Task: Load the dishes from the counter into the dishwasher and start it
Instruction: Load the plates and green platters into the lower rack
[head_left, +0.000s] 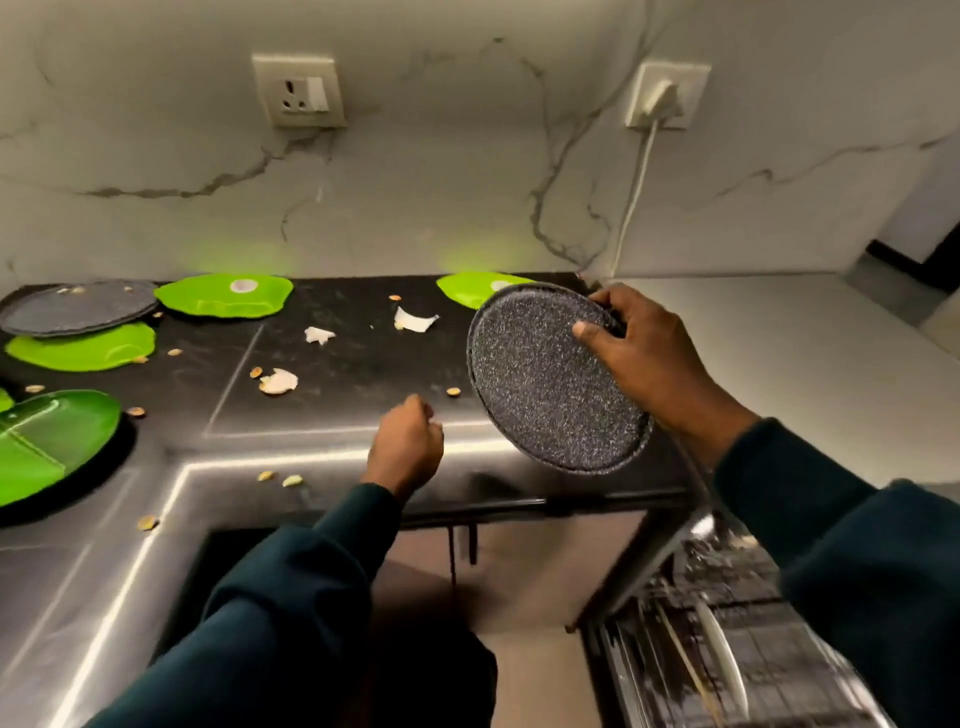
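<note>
The open dishwasher's wire rack (727, 649) at near right is smeared by blur — its contents cannot be told — and a dark sleeve (857, 571) hides its right part. The speckled grey round plate (550, 384) covers part of the far bright green plate (467, 291). The left edge cuts off the near glossy green plate (47, 441).

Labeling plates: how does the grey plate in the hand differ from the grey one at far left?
The held grey plate is lifted and tilted in the right hand; the far-left grey plate lies flat, overlapping a green plate. The held one looks clean; the far-left one carries crumbs. Both are round, speckled dark grey.
</note>
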